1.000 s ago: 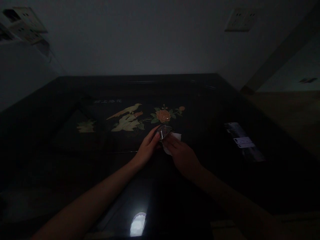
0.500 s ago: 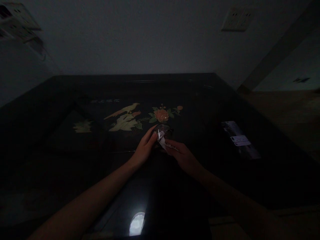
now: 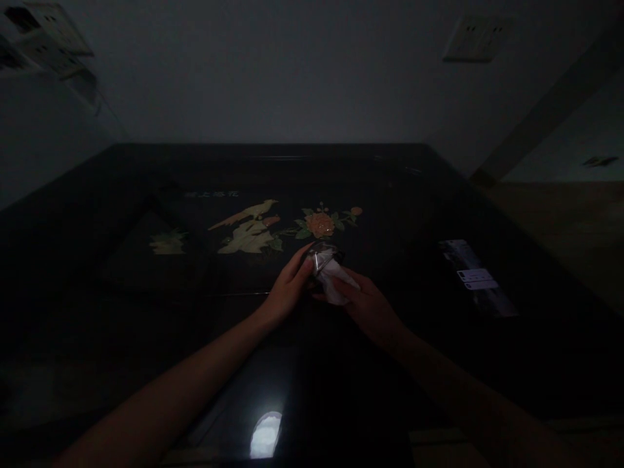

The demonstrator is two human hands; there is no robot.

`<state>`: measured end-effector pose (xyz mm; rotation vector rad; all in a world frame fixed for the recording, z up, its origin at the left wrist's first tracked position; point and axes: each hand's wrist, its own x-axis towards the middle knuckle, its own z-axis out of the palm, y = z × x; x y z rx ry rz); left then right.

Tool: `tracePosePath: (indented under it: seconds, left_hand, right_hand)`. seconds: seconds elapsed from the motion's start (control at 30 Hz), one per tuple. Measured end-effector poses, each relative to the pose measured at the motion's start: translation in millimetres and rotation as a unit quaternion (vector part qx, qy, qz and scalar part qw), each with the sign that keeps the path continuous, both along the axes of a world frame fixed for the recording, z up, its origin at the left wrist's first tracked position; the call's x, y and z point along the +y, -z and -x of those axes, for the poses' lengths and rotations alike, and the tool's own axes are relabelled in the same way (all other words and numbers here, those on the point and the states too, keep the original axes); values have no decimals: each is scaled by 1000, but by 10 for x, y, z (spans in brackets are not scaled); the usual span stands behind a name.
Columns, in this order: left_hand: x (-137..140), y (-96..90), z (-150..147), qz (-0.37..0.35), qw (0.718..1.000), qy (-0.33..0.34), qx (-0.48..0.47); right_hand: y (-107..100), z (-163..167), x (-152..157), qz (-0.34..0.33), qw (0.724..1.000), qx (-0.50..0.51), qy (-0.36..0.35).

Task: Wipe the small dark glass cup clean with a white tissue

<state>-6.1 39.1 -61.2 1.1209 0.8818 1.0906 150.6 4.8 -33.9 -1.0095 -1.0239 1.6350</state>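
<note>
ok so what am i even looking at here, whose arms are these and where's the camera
The camera sits on a person's head and looks forward and down, so both bare arms are that person's own. The room is very dim. The left hand steadies a small shiny object; what it is cannot be told. The right hand holds a white cloth or tissue against it. Both are over a dark glossy table decorated with a bird and flower inlay. A flat packet with a white label lies to the right.

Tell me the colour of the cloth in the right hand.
White; the cloth shows against the dark table in the head view.
</note>
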Motion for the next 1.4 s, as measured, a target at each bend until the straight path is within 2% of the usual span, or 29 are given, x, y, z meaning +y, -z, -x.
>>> tracePosePath:
  seconds: [0.07,0.13,0.23,0.33,0.47,0.67,0.77,0.9,1.0,1.23,1.33,1.4]
  left_hand:
    - [-3,-12,-5,8,1000,-1,-11]
    - [-8,-27,-10,16,1000,-3,-21]
    - [-13,-48,-11,21,1000,-5,-18]
    - [-15,-62,-7,20,1000,-4,-12]
    - [-16,-73,-10,13,1000,1,-8]
    - [-2,-54,-23,0,1000,3,-12]
    - [5,-33,-25,2,1000,1,-13]
    - [5,-5,-20,7,1000,5,-26]
    - [1,-6,-15,9,1000,4,-21]
    - [-8,-51,-12,9,1000,5,2]
    - [-13,-57,-12,-2,1000,3,6]
    - [-15,-55,-7,-11,1000,-3,15]
  right_hand:
    - [7,-9,-6,-69,993,-94,-30]
    - [-2,-19,-8,-155,969,-181,-67]
    - [5,-38,-4,-270,916,-286,-84]
    - [57,-61,4,-343,855,-378,-93]
    - [96,-87,15,-381,787,-476,-98]
    - [37,-99,27,-417,681,-595,-89]
    - [20,-99,26,-424,644,-632,-84]
    - [6,-93,12,-431,607,-663,-77]
    - [-6,-82,-5,-425,600,-673,-75]
    - [23,-38,-36,-402,631,-660,-69]
    - [72,-25,-51,-396,675,-620,-65]
    - [90,-19,-59,-383,724,-571,-63]
